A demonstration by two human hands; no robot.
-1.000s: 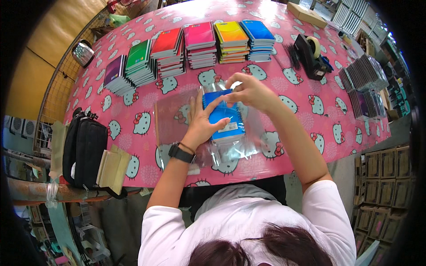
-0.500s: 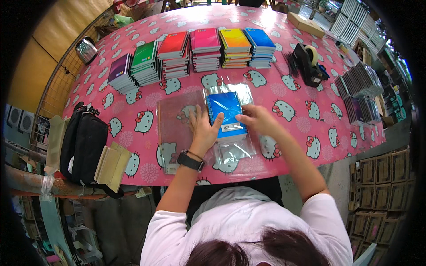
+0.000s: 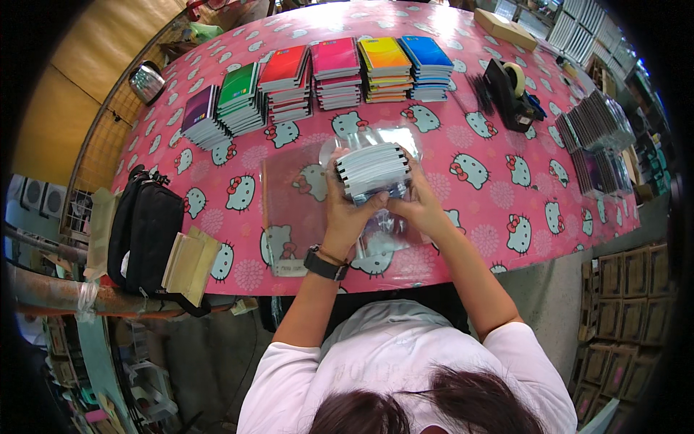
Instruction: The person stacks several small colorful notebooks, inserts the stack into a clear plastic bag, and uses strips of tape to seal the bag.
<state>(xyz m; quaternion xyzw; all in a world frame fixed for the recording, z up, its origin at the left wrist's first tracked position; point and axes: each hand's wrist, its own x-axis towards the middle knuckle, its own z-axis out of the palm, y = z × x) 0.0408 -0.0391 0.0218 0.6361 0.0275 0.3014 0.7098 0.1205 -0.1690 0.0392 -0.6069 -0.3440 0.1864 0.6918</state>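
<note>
A small stack of spiral notebooks (image 3: 374, 168) is tipped up between my hands, its white page edges and black binding coils facing up. My left hand (image 3: 345, 211) is closed round the left side of the stack. On the other side, my right hand (image 3: 417, 199) grips it, and both thumbs press at the near lower edge, where a bit of blue cover shows. Clear plastic sheets or bags (image 3: 379, 249) lie beneath the stack and glint around it. To the left, a flat transparent plastic sheet (image 3: 289, 210) rests on the pink tablecloth (image 3: 470, 239).
Notebook piles stand in a row behind: purple (image 3: 200, 108), green (image 3: 237, 87), red (image 3: 284, 66), pink (image 3: 335, 58), yellow (image 3: 384, 58), blue (image 3: 426, 56). A tape dispenser (image 3: 506, 98) and wrapped notebook stacks (image 3: 593, 137) are at right. A black bag (image 3: 148, 231) sits left.
The blue-covered notebooks, earlier lying flat on the plastic with my hands at their sides, are now gripped by both hands and tilted so their page edges face up.
</note>
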